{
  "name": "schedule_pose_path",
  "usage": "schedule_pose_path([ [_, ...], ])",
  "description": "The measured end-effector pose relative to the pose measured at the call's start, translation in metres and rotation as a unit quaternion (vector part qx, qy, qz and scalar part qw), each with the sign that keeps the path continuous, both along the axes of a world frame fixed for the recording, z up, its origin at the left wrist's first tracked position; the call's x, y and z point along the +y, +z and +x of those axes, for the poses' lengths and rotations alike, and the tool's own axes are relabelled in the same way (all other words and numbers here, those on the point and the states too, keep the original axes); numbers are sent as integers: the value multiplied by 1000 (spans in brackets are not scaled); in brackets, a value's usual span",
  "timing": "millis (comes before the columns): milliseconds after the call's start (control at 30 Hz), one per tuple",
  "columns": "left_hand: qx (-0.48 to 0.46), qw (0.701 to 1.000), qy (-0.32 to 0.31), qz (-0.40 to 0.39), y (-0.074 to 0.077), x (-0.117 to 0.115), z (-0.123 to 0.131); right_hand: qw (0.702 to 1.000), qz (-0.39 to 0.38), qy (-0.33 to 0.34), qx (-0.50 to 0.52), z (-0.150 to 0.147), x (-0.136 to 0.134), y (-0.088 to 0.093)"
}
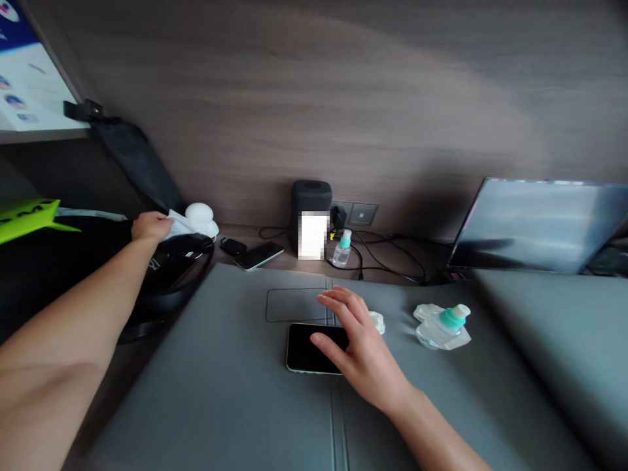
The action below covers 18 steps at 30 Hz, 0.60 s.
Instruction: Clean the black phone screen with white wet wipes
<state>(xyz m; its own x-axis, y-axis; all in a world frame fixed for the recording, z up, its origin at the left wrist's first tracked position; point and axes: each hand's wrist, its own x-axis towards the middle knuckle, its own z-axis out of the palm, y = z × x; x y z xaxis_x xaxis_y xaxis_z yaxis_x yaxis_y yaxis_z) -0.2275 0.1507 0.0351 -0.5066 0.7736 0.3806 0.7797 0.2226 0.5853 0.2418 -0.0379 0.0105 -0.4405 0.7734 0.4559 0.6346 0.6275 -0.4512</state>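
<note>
My right hand [360, 343] lies over the right end of a black phone [310, 348] on the grey desk mat [220, 392], fingers stretched and a little apart. Far to the left, my left hand [151, 227] is closed on a white tissue or wrapper [179, 224] beside a round white object [200, 216], above a black bag [169, 275].
A flat clear bottle with a teal cap [441, 325] and a small white piece [377, 322] lie right of my right hand. Along the wall stand a dark speaker [311, 206], a small sanitizer bottle [342, 248], a second phone [258, 256], cables, a laptop [540, 226].
</note>
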Motion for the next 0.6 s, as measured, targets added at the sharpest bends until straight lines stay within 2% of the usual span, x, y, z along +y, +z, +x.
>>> schedule_pose_path([
  [67, -19, 998, 43, 31, 12, -12, 2, 1000, 2, 1, 7, 0, 1, -1],
  [133, -32, 996, 50, 65, 27, -24, 6, 1000, 4, 4, 17, 1, 3, -2],
  [233, -54, 991, 7, 121, 49, -46, 20, 999, -2, 2, 42, 1, 4, -2],
  [333, -75, 983, -91, 142, 58, -69, 55, 996, -36, 0, 86, 1, 5, -2],
  [400, -82, 973, -162, 143, 53, -87, 94, 987, -75, 11, 140, -1, 6, -3],
  [500, -85, 951, -261, 143, 31, -113, 165, 955, -142, 36, 258, -5, 8, -6],
  [567, -110, 910, -364, 168, 13, -130, 210, 926, -180, 29, 330, -7, 10, -8],
  [600, -122, 895, -394, 172, 6, -137, 228, 913, -197, 17, 357, -8, 10, -8],
])
